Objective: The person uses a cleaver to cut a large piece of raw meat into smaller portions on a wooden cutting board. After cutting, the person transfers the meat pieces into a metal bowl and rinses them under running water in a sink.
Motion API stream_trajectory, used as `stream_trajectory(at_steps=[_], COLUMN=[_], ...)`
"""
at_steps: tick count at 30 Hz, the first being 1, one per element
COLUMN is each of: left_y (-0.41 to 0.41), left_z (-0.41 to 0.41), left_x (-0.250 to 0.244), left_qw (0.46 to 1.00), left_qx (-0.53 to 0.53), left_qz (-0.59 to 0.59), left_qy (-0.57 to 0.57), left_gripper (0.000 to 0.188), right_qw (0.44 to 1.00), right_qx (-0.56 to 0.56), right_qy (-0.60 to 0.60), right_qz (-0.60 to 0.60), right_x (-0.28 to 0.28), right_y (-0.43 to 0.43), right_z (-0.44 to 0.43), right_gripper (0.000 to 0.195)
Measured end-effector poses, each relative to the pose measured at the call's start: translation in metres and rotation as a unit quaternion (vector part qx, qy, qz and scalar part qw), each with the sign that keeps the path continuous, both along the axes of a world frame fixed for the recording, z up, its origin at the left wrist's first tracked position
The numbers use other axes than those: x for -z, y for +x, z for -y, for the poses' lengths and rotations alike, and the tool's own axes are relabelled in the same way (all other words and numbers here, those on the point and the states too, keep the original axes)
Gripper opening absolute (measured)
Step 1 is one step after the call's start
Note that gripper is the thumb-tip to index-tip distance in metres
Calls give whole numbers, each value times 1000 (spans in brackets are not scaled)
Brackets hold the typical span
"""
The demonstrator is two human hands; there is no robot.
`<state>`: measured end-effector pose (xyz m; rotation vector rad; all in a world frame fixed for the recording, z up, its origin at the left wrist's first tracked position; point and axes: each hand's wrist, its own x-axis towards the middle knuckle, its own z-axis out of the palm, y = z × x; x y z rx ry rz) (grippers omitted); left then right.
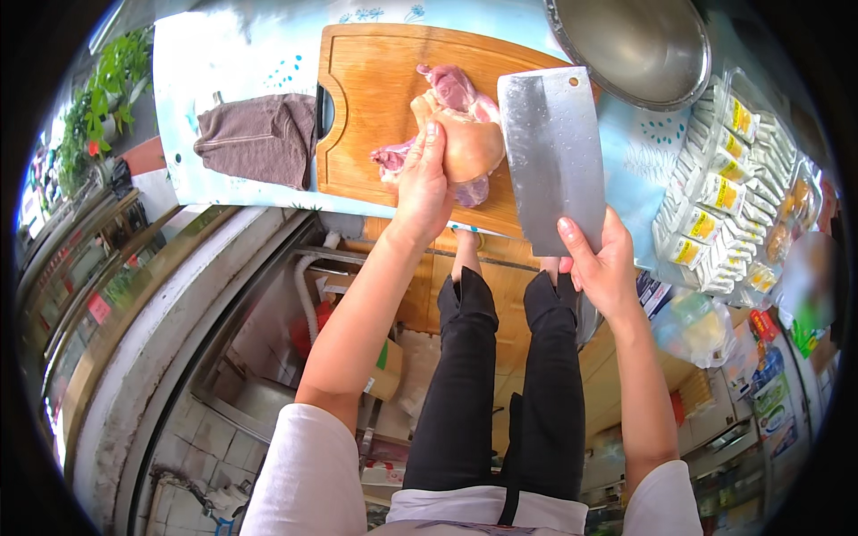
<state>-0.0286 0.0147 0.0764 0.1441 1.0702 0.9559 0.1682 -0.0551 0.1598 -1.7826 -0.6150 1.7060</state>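
A piece of raw skin-on meat [472, 147] lies on a wooden cutting board [375, 80], with red flesh showing at its ends. My left hand [425, 174] grips its left side, fingers stretched over the skin and thumb side towards the middle. In my right hand [600, 264] is a broad cleaver [553, 154]. Its wide steel blade, dotted with drops, is raised over the board's right part, close beside the meat. My thumb lies on the blade's flat near the lower end, and the handle is hidden from view.
A folded brown cloth [258, 137] lies left of the board on a light blue patterned tablecloth [221, 63]. At the back right stands a large metal bowl [637, 47]. A clear tray of wrapped packets [720, 187] sits on the right. Below left is a metal sink [261, 402].
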Motion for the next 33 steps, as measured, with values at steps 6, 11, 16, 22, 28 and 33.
stream_trajectory(at_steps=[6, 11, 16, 22, 28, 33], left_y=[-12, -62, -33, -7, 26, 38], left_z=[-9, -27, -55, -56, -53, -60], left_x=[-9, -7, -55, -47, -55, -51], left_qw=[995, 997, 994, 950, 969, 962], left_qx=[-34, 44, 22, 188, 154, 179], left_qz=[-15, -3, -88, -248, -194, -204], left_qy=[-88, -58, -69, 14, -16, -16], left_gripper=[55, 55, 50, 51, 54, 51], right_qw=[998, 997, 999, 995, 995, 984], right_qx=[29, 18, 29, -9, -25, -72], right_qy=[-58, 10, 5, 59, 34, 105], right_qz=[19, 75, 40, 75, 86, 124], right_x=[19, 76, 85, 83, 80, 66], right_y=[-2, -8, -22, -14, 5, 20], right_z=[1, 3, -2, 21, 53, 70], right_gripper=[24, 28, 30, 30, 32, 26])
